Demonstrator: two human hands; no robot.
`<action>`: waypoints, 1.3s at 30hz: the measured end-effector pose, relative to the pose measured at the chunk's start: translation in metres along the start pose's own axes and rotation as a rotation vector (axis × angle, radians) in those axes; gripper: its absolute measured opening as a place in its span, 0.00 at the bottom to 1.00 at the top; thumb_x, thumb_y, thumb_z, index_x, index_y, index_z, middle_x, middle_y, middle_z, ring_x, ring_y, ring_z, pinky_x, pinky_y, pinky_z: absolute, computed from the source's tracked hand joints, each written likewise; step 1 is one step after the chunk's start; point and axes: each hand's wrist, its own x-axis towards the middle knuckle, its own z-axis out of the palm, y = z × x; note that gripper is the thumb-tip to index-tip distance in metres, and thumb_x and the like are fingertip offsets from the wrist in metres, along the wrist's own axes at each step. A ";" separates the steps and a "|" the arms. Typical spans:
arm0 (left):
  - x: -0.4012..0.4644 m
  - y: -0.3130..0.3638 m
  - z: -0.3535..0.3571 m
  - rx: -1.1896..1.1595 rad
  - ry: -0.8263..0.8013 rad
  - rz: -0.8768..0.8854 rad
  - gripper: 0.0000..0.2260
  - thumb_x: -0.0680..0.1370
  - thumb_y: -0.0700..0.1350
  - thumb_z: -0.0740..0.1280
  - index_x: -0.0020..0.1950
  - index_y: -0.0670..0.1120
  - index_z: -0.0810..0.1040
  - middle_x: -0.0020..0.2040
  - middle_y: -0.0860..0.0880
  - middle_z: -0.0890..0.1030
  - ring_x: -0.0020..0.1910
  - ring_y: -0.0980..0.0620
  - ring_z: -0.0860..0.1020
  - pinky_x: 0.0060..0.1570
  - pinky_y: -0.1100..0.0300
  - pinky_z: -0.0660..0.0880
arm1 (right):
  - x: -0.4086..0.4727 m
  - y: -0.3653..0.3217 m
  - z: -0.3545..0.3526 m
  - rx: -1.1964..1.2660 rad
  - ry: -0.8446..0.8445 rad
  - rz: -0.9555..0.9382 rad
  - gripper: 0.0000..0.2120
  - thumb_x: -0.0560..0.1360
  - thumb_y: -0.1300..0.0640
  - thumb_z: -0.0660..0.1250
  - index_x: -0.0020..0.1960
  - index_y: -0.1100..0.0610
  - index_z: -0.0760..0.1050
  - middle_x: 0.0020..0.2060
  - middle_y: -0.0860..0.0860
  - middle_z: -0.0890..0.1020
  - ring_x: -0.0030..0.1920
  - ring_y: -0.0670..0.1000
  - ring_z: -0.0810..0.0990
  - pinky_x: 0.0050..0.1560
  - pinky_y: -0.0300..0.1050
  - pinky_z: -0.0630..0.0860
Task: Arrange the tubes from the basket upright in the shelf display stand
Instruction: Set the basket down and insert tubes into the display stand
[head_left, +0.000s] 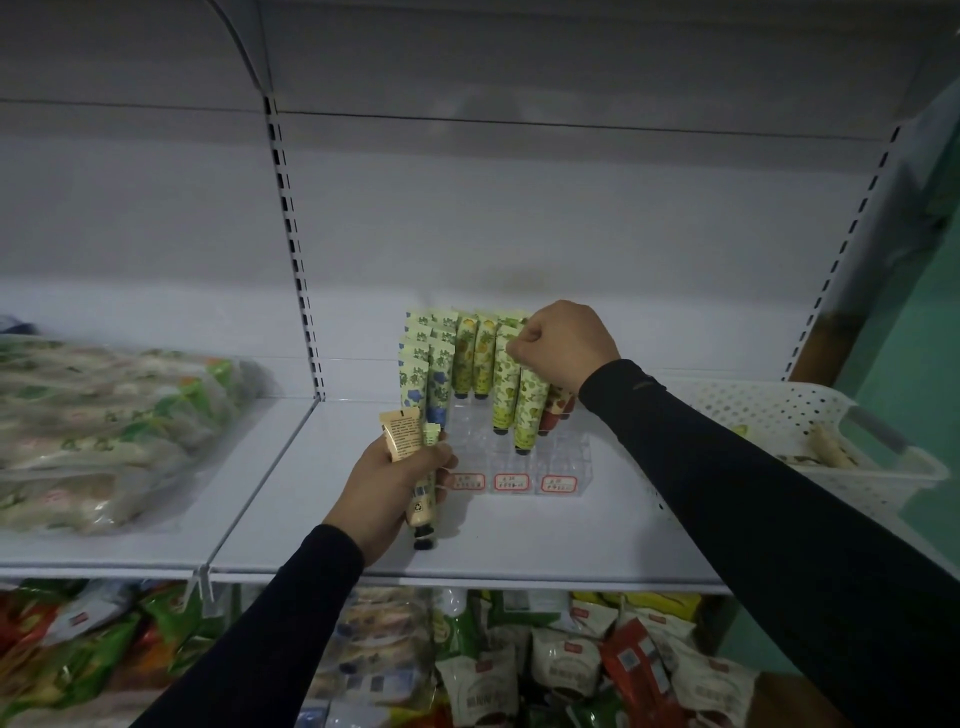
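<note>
On the shelf (519, 530), right hand (563, 345) pinches a green tube (506, 384) upright in the stand (566, 457). Left hand (392, 488) grips two tubes (410, 457), fingers wrapped around them. Basket (779, 410) at right.

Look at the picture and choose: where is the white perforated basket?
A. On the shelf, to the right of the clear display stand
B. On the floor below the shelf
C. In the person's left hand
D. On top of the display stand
A: the white basket sits on the shelf, right of the display stand.
</note>
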 end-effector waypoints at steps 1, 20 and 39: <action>0.000 0.000 0.000 -0.001 -0.001 -0.001 0.05 0.78 0.37 0.67 0.54 0.40 0.77 0.41 0.43 0.82 0.38 0.46 0.78 0.40 0.52 0.76 | -0.001 0.000 0.000 0.007 -0.005 0.001 0.17 0.74 0.53 0.68 0.29 0.58 0.76 0.39 0.51 0.84 0.39 0.50 0.81 0.39 0.42 0.75; -0.004 0.006 0.012 0.004 -0.010 -0.018 0.04 0.78 0.34 0.67 0.52 0.39 0.77 0.40 0.42 0.81 0.36 0.47 0.78 0.37 0.55 0.76 | 0.007 0.000 0.000 -0.050 -0.016 -0.005 0.16 0.74 0.51 0.69 0.33 0.61 0.79 0.40 0.55 0.85 0.39 0.53 0.82 0.40 0.44 0.79; -0.022 0.029 0.025 -0.044 -0.280 -0.076 0.23 0.68 0.36 0.66 0.64 0.41 0.75 0.56 0.40 0.84 0.44 0.48 0.82 0.46 0.55 0.80 | -0.054 -0.017 0.007 0.288 -0.354 -0.251 0.15 0.78 0.47 0.67 0.44 0.57 0.83 0.43 0.40 0.84 0.33 0.51 0.79 0.35 0.46 0.79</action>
